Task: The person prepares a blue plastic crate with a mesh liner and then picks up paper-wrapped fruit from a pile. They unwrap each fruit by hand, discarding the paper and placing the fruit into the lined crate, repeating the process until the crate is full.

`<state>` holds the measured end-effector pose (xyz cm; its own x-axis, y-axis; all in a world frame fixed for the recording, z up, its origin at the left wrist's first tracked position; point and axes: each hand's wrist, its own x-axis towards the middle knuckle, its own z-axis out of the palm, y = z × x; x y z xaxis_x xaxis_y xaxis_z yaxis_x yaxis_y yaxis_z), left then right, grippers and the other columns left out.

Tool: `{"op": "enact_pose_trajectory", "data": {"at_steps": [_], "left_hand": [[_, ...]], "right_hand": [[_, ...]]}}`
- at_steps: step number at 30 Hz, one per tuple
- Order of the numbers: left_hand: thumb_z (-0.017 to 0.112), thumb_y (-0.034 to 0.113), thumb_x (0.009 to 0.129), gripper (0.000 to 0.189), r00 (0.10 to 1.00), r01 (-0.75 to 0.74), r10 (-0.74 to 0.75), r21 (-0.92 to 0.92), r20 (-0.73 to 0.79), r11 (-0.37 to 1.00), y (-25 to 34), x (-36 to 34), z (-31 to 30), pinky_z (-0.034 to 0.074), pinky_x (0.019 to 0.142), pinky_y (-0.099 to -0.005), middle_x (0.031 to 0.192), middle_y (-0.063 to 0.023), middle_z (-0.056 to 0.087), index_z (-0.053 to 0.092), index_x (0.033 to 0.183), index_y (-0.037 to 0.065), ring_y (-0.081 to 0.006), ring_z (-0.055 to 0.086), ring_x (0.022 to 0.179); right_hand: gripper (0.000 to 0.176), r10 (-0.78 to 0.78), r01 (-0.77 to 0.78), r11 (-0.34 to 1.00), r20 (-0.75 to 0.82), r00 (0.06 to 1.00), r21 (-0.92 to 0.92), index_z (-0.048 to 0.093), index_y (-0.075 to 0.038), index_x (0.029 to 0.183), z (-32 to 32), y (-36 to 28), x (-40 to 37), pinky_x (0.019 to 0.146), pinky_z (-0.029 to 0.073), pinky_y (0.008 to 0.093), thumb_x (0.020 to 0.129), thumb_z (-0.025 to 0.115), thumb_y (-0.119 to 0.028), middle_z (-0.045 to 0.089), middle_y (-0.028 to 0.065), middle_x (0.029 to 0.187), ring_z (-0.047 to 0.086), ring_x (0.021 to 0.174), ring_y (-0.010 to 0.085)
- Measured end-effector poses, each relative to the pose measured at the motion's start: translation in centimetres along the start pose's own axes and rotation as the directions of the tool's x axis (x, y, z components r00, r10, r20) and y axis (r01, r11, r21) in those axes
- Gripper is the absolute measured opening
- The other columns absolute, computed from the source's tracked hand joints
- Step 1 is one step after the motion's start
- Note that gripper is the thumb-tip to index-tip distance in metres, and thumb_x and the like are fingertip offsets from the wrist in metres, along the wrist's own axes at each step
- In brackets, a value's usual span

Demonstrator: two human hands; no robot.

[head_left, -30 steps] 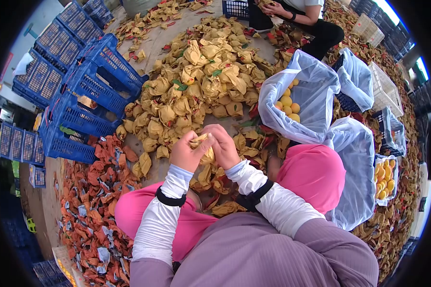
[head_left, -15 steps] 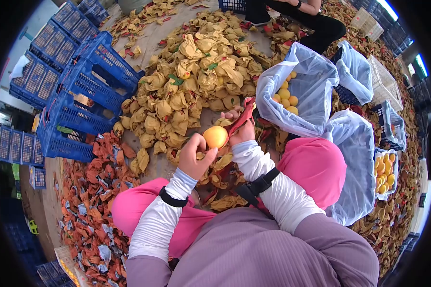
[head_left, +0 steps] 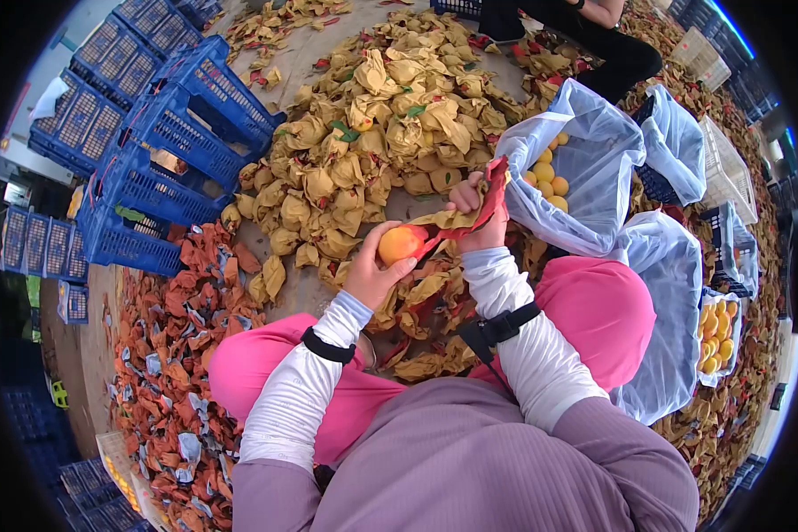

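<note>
My left hand point(head_left: 374, 270) gripped orange fruit point(head_left: 400, 244). My right hand point(head_left: 477, 222) pinched peeled paper wrapper point(head_left: 470, 211), just beside net bag point(head_left: 585, 177) of bare fruit.

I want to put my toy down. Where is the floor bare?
Bare floor lies between the blue crates and the wrapped-fruit pile, plus a strip between that pile and the orange paper heap. Crowded: left hand holding fruit, right hand holding wrapper, net bags.
</note>
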<state>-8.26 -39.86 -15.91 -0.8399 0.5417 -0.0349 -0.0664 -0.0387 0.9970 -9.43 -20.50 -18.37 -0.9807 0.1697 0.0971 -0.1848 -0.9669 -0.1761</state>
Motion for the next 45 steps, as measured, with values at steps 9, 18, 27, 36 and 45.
{"op": "enact_pose_trajectory", "data": {"at_steps": [9,18,27,36,45], "left_hand": [[0.055,0.029,0.081,0.054,0.961,0.184,-0.272,-0.607,-0.056,0.773,-0.1,-0.4,-1.1,0.041,0.09,-0.0319,0.118,-0.0044,0.047,0.037,0.127,0.008,-0.0182,0.049,0.107],[0.042,0.074,0.069,0.059,0.688,0.612,-0.698,-0.358,-0.199,0.706,-2.3,0.0,-2.9,0.044,0.053,-0.0248,0.053,0.0034,0.048,0.054,0.072,0.017,-0.0116,0.052,0.049],[0.032,0.074,0.075,0.062,0.671,0.67,-0.725,-0.295,-0.153,0.682,-2.6,0.5,-2.9,0.044,0.05,-0.0245,0.058,0.0024,0.051,0.055,0.084,0.017,-0.0119,0.053,0.051],[0.032,0.064,0.084,0.061,0.805,0.564,-0.574,-0.109,-0.151,0.819,-2.3,0.5,-3.3,0.045,0.051,-0.0257,0.057,-0.0022,0.051,0.058,0.084,0.009,-0.0137,0.051,0.05],[0.046,0.052,0.082,0.05,0.802,0.346,-0.574,0.912,-0.166,0.219,-7.5,0.5,-2.3,0.045,0.077,-0.039,0.095,-0.0159,0.062,0.059,0.097,0.006,-0.031,0.058,0.091]], "right_hand": [[0.025,-0.197,-0.017,0.187,-0.054,0.979,-0.982,0.055,0.002,0.083,-5.6,-0.2,-0.4,0.058,0.042,0.0291,0.09,0.045,-0.02,0.058,0.0063,0.072,0.055,0.063,0.0225],[0.029,0.267,0.012,-0.779,-0.315,0.911,-0.627,0.059,-0.005,0.092,-3.8,-0.2,-1.8,0.073,0.046,0.0424,0.084,0.047,-0.031,0.061,0.0181,0.088,0.058,0.085,0.0347],[0.055,0.387,0.627,-0.24,0.519,0.762,-0.741,0.048,-0.006,0.114,5.4,2.8,-2.3,0.087,0.042,0.037,0.067,0.072,-0.019,0.051,0.014,0.11,0.05,0.102,0.0324],[0.058,0.344,0.046,0.245,0.131,0.93,-0.968,0.042,-0.006,0.12,1.0,3.9,-2.8,0.084,0.041,0.0265,0.073,0.072,-0.021,0.05,0.0044,0.104,0.048,0.096,0.0131],[0.042,-0.141,-0.112,0.85,-0.428,0.893,-0.514,0.047,-0.01,0.112,-7.1,-7.1,6.4,0.079,0.041,0.0416,0.081,0.062,-0.033,0.056,0.0024,0.101,0.051,0.095,0.0196]]}}
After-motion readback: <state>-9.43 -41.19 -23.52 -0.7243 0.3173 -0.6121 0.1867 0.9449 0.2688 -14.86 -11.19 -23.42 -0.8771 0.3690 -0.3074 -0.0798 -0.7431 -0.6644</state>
